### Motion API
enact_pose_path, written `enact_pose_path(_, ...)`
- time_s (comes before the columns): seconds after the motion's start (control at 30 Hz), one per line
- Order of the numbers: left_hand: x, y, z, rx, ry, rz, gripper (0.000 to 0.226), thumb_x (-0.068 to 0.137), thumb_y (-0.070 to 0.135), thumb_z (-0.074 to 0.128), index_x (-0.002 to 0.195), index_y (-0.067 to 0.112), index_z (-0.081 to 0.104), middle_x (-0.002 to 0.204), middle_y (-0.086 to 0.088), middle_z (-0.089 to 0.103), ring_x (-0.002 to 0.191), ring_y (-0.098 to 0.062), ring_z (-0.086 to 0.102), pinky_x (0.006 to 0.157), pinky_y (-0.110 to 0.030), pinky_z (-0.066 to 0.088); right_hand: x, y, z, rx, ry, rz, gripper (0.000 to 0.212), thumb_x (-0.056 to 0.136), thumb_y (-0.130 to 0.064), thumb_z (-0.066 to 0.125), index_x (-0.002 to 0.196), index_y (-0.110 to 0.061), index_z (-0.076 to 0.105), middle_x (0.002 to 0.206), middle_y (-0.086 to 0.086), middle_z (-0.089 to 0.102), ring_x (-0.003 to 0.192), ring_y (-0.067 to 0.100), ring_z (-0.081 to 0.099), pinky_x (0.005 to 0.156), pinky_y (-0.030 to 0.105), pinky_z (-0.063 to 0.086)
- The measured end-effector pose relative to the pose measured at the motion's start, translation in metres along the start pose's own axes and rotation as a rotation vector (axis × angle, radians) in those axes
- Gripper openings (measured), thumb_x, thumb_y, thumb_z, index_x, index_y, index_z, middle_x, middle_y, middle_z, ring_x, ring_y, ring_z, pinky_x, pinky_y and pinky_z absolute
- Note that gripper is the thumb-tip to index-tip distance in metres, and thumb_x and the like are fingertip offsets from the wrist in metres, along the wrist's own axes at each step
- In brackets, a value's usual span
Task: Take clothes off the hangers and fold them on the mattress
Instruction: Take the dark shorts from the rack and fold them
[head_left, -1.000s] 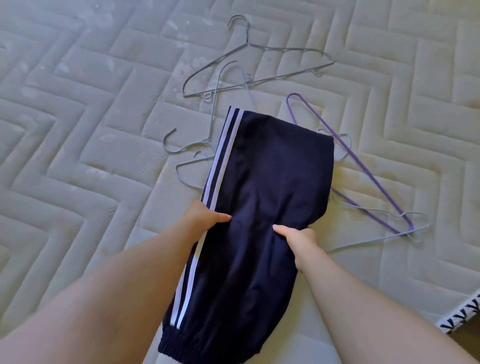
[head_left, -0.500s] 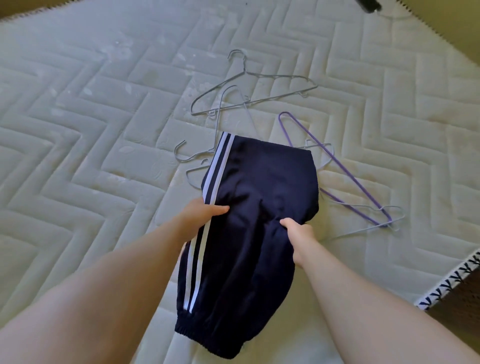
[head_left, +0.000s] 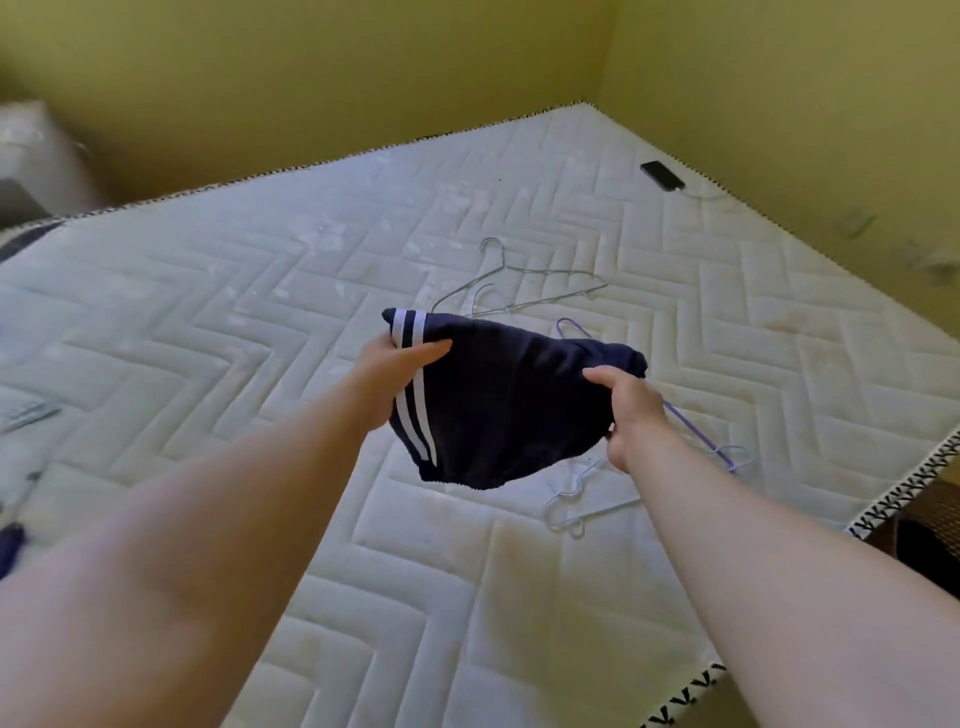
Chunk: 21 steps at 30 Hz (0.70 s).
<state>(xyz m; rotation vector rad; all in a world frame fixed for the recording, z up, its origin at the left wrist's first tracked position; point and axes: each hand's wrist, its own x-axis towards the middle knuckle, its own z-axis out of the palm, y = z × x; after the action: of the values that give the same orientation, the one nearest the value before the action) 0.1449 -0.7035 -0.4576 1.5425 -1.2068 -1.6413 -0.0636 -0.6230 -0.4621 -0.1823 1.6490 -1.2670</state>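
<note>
Navy, double-striped in white, gripped at both ends: folded track pants (head_left: 509, 410) held up clear of the mattress (head_left: 249, 322). Pinched on the striped edge by the left hand (head_left: 402, 364), thumb laid across the top, fingers curled underneath. Clamped at the opposite, plain end by the right hand (head_left: 631, 415), thumb forward over the cloth, fingers tucked out of sight below. Nothing else in either hand. Slung between the two as a short, thick bundle, long axis left to right from grip to grip, lower edge sagging toward the person. Directly ahead of both forearms, with neither hand plainly nearer; right hand slightly lower in the head view. Below and around the bundle: bare quilted mattress, judged the likely landing spot, reached by lowering both hands level and together. Farther out, stripped of clothes: grey wire hangers (head_left: 550, 274) just beyond the pants, a purple hanger (head_left: 698, 435) partly hidden behind the right hand, a pale hanger (head_left: 571, 491) beneath the right wrist. Best kept out from under the bundle on the way down, to spare the fold a crooked seat. At the far corner, beside the yellow wall (head_left: 311, 78), a dark phone (head_left: 662, 175) on its cable. Folding of this piece seemingly done; setting down not yet.
</note>
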Motion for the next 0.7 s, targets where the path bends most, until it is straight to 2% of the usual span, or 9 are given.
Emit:
enact_pose_path(0.07,-0.017,0.007,-0.006,-0.044,-0.005,0.023,0.044,0.083,0.026,0.069,0.123,0.015,0.056,0.113,-0.003,0.065,0.105,-0.023,0.06,0.075,-0.029,0.045,-0.019,-0.004,0.003,0.033,-0.008,-0.051,0.039,0.085,-0.013,0.059,0.124,-0.009,0.053,0.102,0.005,0.06,0.07,0.01,0.051,0.051,0.024,0.033)
enact_pose_path(0.13,-0.035,0.001,-0.011,-0.079,-0.026,0.001,0.05,0.085,0.037,0.065,0.13,0.02,0.05,0.121,0.003,0.059,0.108,-0.016,0.053,0.082,-0.029,0.036,-0.035,0.005,0.003,0.045,-0.002,-0.054,0.041,0.085,-0.019,0.061,0.124,-0.011,0.055,0.11,0.004,0.06,0.072,0.009,0.052,0.054,0.023,0.035)
enact_pose_path(0.2,-0.042,-0.023,-0.016,-0.105,-0.028,-0.067,0.06,0.086,0.048,0.059,0.137,0.021,0.043,0.133,0.004,0.051,0.122,-0.017,0.045,0.092,-0.03,0.029,-0.041,0.027,0.001,0.045,0.049,-0.049,0.043,0.084,-0.023,0.064,0.124,-0.01,0.055,0.113,0.004,0.06,0.079,0.014,0.057,0.062,0.024,0.04)
enact_pose_path(0.33,-0.051,-0.104,-0.021,-0.02,-0.01,-0.296,0.069,0.085,0.045,0.062,0.141,0.014,0.037,0.145,-0.003,0.042,0.135,-0.024,0.035,0.109,-0.041,0.023,-0.037,0.097,-0.015,-0.074,0.163,0.076,0.051,0.081,-0.018,0.069,0.127,-0.004,0.052,0.124,0.011,0.059,0.097,0.024,0.056,0.073,0.029,0.043)
enact_pose_path(0.4,-0.058,-0.154,-0.023,0.087,-0.028,-0.472,0.068,0.085,0.04,0.065,0.141,0.013,0.038,0.144,-0.006,0.044,0.132,-0.025,0.039,0.11,-0.044,0.024,-0.031,0.142,-0.027,-0.16,0.184,0.189,0.052,0.082,-0.015,0.069,0.129,-0.003,0.05,0.124,0.012,0.058,0.103,0.027,0.057,0.075,0.03,0.041)
enact_pose_path(0.47,-0.067,-0.195,-0.023,0.2,-0.064,-0.624,0.063,0.084,0.038,0.065,0.138,0.013,0.041,0.14,-0.005,0.046,0.124,-0.024,0.046,0.111,-0.044,0.025,-0.027,0.184,-0.042,-0.244,0.163,0.313,0.052,0.08,-0.015,0.069,0.127,-0.003,0.051,0.118,0.011,0.059,0.097,0.027,0.057,0.069,0.03,0.043)
enact_pose_path(0.53,-0.074,-0.227,-0.019,0.276,-0.08,-0.726,0.059,0.085,0.042,0.063,0.133,0.015,0.043,0.136,-0.004,0.048,0.112,-0.022,0.05,0.109,-0.044,0.027,-0.021,0.22,-0.055,-0.291,0.1,0.434,0.056,0.078,-0.02,0.072,0.127,-0.003,0.053,0.117,0.01,0.062,0.096,0.027,0.06,0.062,0.03,0.047)
enact_pose_path(0.63,-0.076,-0.245,-0.015,0.248,-0.111,-0.736,0.052,0.086,0.047,0.06,0.122,0.011,0.05,0.119,-0.007,0.057,0.1,-0.024,0.055,0.092,-0.039,0.04,-0.012,0.246,-0.066,-0.299,0.041,0.522,0.066,0.074,-0.032,0.076,0.13,-0.008,0.051,0.124,0.01,0.06,0.107,0.029,0.06,0.078,0.035,0.049)
enact_pose_path(0.7,-0.064,-0.253,-0.01,0.159,-0.012,-0.664,0.054,0.081,0.042,0.068,0.12,0.006,0.056,0.11,-0.011,0.064,0.092,-0.03,0.061,0.08,-0.04,0.049,-0.002,0.249,-0.067,-0.245,0.08,0.478,0.065,0.073,-0.033,0.077,0.127,-0.009,0.052,0.121,0.009,0.061,0.108,0.03,0.06,0.084,0.039,0.05)
